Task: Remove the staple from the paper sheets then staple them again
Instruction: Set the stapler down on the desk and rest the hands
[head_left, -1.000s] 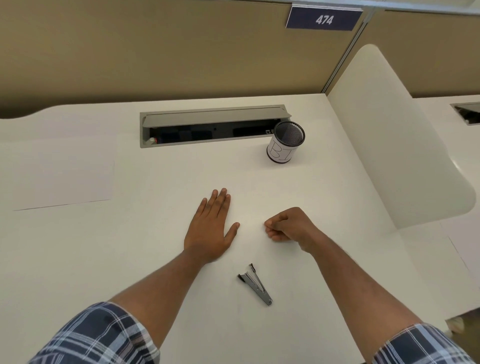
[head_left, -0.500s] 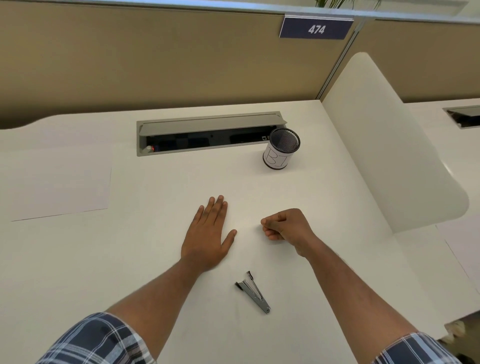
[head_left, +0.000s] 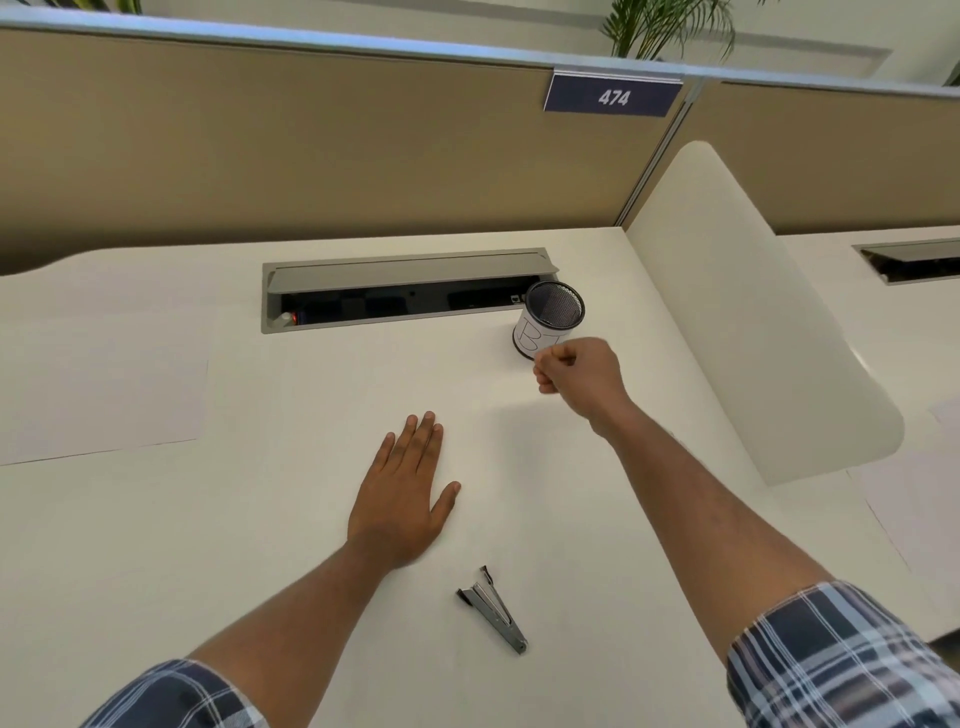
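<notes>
Nearest the person, the staple remover (head_left: 493, 610) lies flat on the desk (head_left: 156, 545), toward the body from both hands, with its jaws pointing up toward the left hand. It is a slim grey metal tool and nothing is touching it.

Just beyond it, the left hand (head_left: 400, 499) lies flat, palm down, fingers straight and close together with the thumb out to the side. It seems to press on the paper sheets (head_left: 395, 384), which are white on a white desk and very hard to make out; their edges barely show, and no staple can be seen on them.

Farther out and to the right, the right hand (head_left: 576, 371) is raised off the desk with its grip curled tight, thumb against the forefinger. It may be pinching a pulled staple, but anything that small cannot be made out. It hangs just in front of the mesh pen cup (head_left: 550, 319), close to its rim.

The risk, as I judge it: if a loose staple is being dropped into the cup, it could miss the rim and be lost on the pale desk. The knuckles are also near enough to knock the light cup over. And if the flat hand lifts, the unfastened sheets could slide out of line before restapling. No stapler is visible.

A separate sheet (head_left: 98, 395) lies far to the left of the flat hand.
</notes>
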